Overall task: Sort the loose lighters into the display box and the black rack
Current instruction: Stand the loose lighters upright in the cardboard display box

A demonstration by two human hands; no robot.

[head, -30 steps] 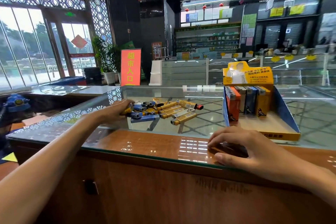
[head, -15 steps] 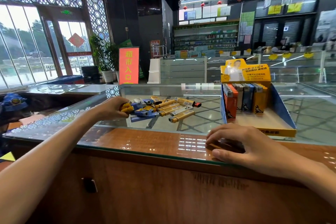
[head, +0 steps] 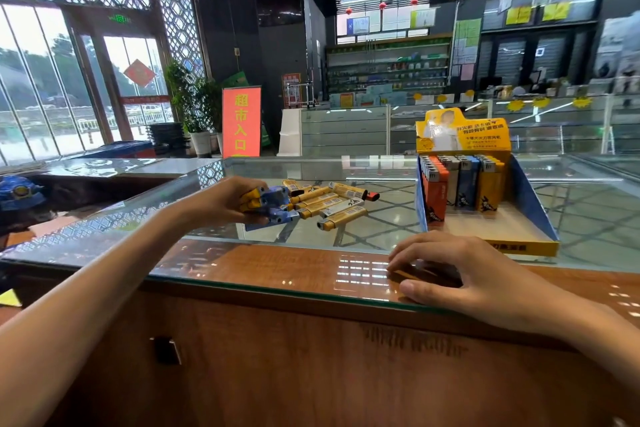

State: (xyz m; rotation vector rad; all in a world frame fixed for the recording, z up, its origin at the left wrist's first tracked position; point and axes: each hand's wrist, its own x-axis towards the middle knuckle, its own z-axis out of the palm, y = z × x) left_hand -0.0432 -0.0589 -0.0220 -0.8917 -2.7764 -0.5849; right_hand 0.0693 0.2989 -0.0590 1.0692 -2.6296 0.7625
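While left hand (head: 221, 203) clamps lighters (head: 272, 206), display box (head: 530, 204) holds 4 upright rows — right hand (head: 478, 274) grip unclear.

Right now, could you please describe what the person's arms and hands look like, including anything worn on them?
Both arms are bare for as much as shows, with no sleeve in view. The left hand and the right hand wear no gloves, and I see no ring, watch or bracelet on either hand or wrist. The right thumb's nail looks short and unpainted.
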